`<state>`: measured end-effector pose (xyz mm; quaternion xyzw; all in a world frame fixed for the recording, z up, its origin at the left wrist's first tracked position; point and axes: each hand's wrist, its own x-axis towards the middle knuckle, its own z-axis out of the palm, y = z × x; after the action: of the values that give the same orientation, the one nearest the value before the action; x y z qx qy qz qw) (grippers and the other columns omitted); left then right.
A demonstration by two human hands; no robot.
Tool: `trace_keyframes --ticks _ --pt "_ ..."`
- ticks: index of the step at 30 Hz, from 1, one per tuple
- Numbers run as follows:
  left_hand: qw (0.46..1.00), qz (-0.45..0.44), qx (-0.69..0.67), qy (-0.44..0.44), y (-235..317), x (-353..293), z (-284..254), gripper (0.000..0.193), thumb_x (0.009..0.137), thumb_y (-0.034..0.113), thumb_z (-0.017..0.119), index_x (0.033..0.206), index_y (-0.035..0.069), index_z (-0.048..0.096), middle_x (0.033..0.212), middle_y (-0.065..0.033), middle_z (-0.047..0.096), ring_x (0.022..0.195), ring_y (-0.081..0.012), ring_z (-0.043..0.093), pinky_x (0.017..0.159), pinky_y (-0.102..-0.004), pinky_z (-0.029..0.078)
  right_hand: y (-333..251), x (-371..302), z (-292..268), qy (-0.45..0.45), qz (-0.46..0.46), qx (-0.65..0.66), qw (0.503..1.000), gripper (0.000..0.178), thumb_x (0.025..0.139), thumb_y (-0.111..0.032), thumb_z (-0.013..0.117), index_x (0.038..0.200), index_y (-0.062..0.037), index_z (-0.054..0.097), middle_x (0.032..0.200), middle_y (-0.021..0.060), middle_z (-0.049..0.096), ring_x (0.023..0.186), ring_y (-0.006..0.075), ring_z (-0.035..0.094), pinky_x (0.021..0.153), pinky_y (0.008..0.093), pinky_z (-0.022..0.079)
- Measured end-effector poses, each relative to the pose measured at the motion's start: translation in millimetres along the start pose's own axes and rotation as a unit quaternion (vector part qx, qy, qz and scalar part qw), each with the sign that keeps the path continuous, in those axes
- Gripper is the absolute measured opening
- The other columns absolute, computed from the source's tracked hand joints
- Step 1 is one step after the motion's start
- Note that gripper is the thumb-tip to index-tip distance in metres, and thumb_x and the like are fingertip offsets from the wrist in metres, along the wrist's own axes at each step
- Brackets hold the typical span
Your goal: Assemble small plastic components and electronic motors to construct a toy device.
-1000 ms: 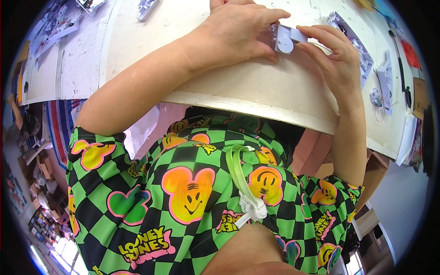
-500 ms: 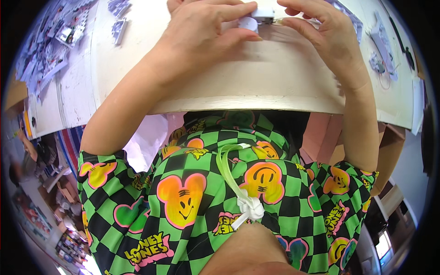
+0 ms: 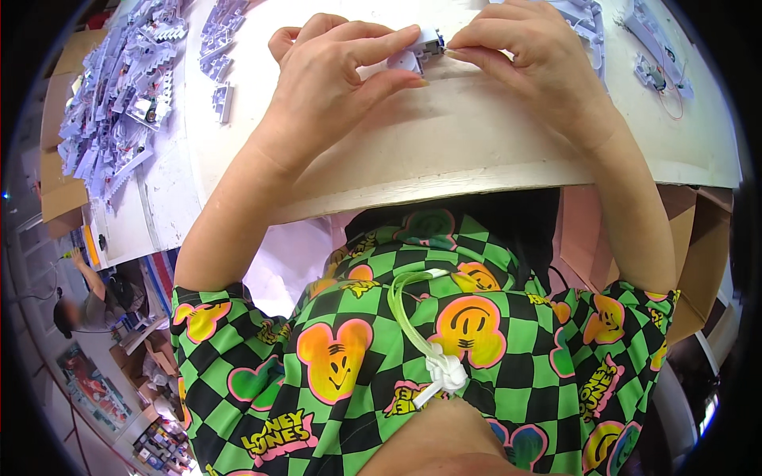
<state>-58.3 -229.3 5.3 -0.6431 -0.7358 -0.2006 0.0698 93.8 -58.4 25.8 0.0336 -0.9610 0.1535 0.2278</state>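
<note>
My left hand (image 3: pixel 329 79) grips a small white plastic assembly (image 3: pixel 406 62) between thumb and index finger, just above the table. A round white disc faces up on its near side, and a dark, partly blue end shows at its right. Close against that end, my right hand (image 3: pixel 544 63) has thumb and index finger pinched together. Whatever lies between those right fingertips is too small to make out. Both forearms reach over the front edge of the pale worktable (image 3: pixel 397 166).
A large heap of white plastic parts (image 3: pixel 119 111) lies at the far left. Beside it run more white pieces (image 3: pixel 218 40) and a single small one (image 3: pixel 223 103). Right of my hands are white housings (image 3: pixel 587 28) and a wired part (image 3: pixel 652 75). A cardboard box (image 3: pixel 690 254) stands below the table's right side.
The whole view has shifted, showing more of the table. The white assembly has tilted, bringing its dark right end into sight. My right thumb and index finger have come together closer to it.
</note>
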Motion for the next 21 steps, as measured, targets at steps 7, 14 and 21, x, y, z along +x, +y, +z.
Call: trace_keyframes --ticks 7,14,21 --pt "0.999 0.036 0.035 -0.002 8.8 6.6 -4.7 0.038 0.072 0.031 0.074 0.109 0.023 0.069 0.102 0.0063 0.067 0.096 -0.0133 0.052 0.087 -0.0344 0.024 9.6 5.2 7.0 0.031 0.017 0.066 0.997 0.007 0.075 -0.011 0.067 0.076 -0.0040 0.067 0.072 0.0099 0.064 0.069 0.0264 0.062 0.063 0.0352 0.046" --pt "0.993 0.060 0.093 -0.045 8.6 5.2 -7.4 0.036 0.077 0.027 0.071 0.110 0.015 0.068 0.106 0.0018 0.066 0.099 -0.0137 0.054 0.088 -0.0339 0.030 8.4 7.5 6.1 0.010 0.044 0.102 0.994 0.009 0.076 -0.010 0.066 0.078 -0.0018 0.068 0.073 0.0120 0.064 0.069 0.0281 0.062 0.063 0.0359 0.048" --pt "0.993 0.081 0.072 -0.042 12.0 2.0 -5.5 0.045 0.075 0.026 0.072 0.114 0.007 0.061 0.117 -0.0096 0.054 0.108 -0.0293 0.046 0.091 -0.0430 0.031 -9.4 4.4 1.0 -0.023 -0.075 -0.077 0.994 0.011 0.074 -0.009 0.065 0.084 -0.0043 0.063 0.079 0.0081 0.064 0.082 0.0225 0.059 0.079 0.0379 0.040"
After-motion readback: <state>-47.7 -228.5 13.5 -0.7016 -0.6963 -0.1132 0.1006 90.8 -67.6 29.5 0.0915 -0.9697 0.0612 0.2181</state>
